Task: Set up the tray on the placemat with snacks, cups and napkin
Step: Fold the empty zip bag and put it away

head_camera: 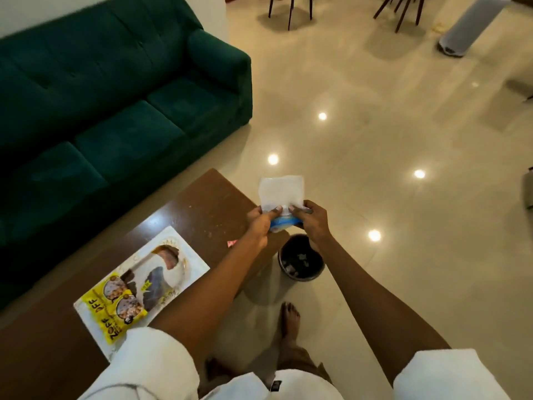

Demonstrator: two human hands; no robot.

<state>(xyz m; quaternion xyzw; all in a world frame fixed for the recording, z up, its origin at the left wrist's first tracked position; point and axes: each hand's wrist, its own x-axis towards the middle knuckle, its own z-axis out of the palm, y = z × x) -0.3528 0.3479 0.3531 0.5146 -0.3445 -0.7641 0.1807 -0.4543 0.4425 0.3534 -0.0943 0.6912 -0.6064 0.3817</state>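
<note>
A white napkin (281, 192) sticks up out of a small blue-and-white tissue pack (281, 223) held over the far corner of the brown table (199, 209). My left hand (261, 222) grips the pack and pinches the napkin's lower edge. My right hand (311, 219) holds the pack's other side, thumb on the napkin. On the table lies a white printed placemat or tray (184, 264); I cannot tell which. Two yellow snack packets (119, 308) rest on its near end.
A black waste bin (301, 261) with scraps stands on the floor beside the table, under my hands. A green sofa (115, 90) runs along the left behind the table. My bare foot (290, 320) is on the glossy tile floor. Chair legs (290, 8) stand far back.
</note>
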